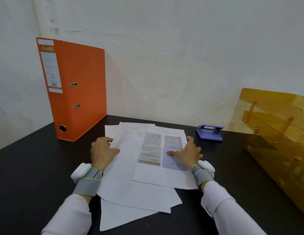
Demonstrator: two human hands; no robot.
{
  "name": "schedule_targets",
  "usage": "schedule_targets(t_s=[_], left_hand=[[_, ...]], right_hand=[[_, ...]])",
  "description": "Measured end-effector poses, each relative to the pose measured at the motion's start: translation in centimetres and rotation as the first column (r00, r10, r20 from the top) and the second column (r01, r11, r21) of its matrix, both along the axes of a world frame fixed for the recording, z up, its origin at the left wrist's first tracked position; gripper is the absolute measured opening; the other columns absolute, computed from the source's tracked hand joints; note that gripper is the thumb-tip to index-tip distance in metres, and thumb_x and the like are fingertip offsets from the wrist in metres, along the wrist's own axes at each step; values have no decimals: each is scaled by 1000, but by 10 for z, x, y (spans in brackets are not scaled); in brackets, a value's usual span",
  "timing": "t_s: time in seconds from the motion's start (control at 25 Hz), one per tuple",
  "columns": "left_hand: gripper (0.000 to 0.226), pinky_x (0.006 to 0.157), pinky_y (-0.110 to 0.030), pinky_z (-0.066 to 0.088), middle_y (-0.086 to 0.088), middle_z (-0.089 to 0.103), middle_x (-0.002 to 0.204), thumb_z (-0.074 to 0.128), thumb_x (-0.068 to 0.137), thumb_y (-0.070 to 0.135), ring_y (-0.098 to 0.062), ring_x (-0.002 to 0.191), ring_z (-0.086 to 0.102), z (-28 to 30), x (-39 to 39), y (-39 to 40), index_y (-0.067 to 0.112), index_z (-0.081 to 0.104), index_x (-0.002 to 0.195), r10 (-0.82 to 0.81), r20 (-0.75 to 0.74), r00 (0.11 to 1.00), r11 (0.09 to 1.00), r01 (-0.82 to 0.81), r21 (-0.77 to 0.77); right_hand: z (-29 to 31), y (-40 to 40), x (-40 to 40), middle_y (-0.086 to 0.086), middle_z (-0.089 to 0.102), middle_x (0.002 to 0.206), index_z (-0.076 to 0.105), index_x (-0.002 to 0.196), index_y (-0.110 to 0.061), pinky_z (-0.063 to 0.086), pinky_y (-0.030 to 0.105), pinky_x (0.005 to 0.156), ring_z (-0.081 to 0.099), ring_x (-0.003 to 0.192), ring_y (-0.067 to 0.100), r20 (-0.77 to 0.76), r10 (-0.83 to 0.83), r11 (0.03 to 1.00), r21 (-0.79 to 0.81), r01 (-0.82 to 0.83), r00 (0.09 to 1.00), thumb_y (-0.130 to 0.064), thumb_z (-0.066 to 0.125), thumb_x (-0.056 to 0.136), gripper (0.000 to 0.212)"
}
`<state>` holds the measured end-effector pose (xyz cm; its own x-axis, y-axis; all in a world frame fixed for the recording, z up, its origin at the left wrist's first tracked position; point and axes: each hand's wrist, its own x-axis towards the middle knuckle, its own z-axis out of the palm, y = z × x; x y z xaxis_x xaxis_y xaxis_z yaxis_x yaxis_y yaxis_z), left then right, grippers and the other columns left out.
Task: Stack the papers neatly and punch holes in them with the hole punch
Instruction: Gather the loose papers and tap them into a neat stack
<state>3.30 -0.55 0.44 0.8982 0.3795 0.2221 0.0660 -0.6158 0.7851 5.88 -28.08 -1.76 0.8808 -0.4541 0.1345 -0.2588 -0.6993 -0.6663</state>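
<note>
Papers point(131, 184) lie fanned and askew on the table point(29, 167), not yet squared. The left hand point(103, 151) curls round their left edge, while the right hand point(188, 152) presses flat with fingers spread. Punch point(209, 133) sits untouched just beyond, so punching is still to do.

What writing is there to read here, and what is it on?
"Bantex": top of the binder spine.
Spine label with barcode: too small to read.
Papers: printed text and stamps, too blurred to read.
Punch: no text visible.

Head-worn; down onto papers point(131, 184), seemingly close
</note>
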Motion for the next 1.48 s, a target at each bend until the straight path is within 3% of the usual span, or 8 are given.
schedule_targets(t_s=[0.08,0.32,0.72,0.84,1.0,1.16,1.28,1.48], left_hand=[[40,71,-31,45,-17,69,110,76,70,15,-34,102,62,1,4,0,5,68,108,-50,-17,999,997,51,59],[44,80,-27,41,-15,67,116,81,65,16,-33,111,57,1,17,0,5,64,104,-234,-101,967,971,237,25],[27,84,-33,46,-19,66,114,61,85,17,-35,108,58,2,32,-10,0,67,104,-233,-81,969,956,213,-200],[31,84,-33,45,-19,64,117,57,88,19,-35,107,59,1,36,-13,0,63,111,-227,-101,969,944,193,-268],[33,88,-34,45,-20,62,120,52,91,20,-36,110,57,1,42,-15,0,60,115,-227,-115,967,939,186,-289],[39,102,-41,37,-19,52,132,48,91,26,-39,124,41,-1,48,-21,3,57,120,-113,-184,976,986,87,-143],[43,105,-46,24,-18,36,141,47,88,34,-39,128,25,1,48,-25,11,54,125,27,-304,952,999,-12,52],[50,108,-46,23,-18,35,142,47,85,30,-42,127,28,0,52,-24,15,47,133,10,-365,931,1000,-8,6]], right_hand=[[0,0,1,11,52,134,29,137,-22,31,46,100,38,127,33,-7,-4,1000,-2,4,1000,-51,85,50,108],[2,1,2,9,48,138,29,138,-23,31,48,103,40,129,32,2,9,1000,16,-9,1000,-47,86,51,107],[11,4,1,17,52,132,27,142,-14,39,39,102,48,125,31,176,47,951,293,-98,983,6,75,66,92],[11,7,1,19,51,132,26,145,-13,39,39,103,47,125,31,181,32,921,377,-99,983,7,72,70,90],[8,7,6,17,60,127,53,125,-3,47,37,94,58,113,30,188,29,922,374,-99,982,3,71,72,56],[8,10,11,16,69,111,66,103,-3,49,29,75,60,86,21,202,52,924,362,-124,978,-1,68,76,27],[7,16,14,17,68,113,63,107,-2,49,30,77,61,90,25,191,72,938,321,-131,979,-3,65,81,26],[3,27,16,17,63,121,56,114,-1,40,25,79,59,110,35,192,79,958,258,-128,978,-6,57,87,27]])
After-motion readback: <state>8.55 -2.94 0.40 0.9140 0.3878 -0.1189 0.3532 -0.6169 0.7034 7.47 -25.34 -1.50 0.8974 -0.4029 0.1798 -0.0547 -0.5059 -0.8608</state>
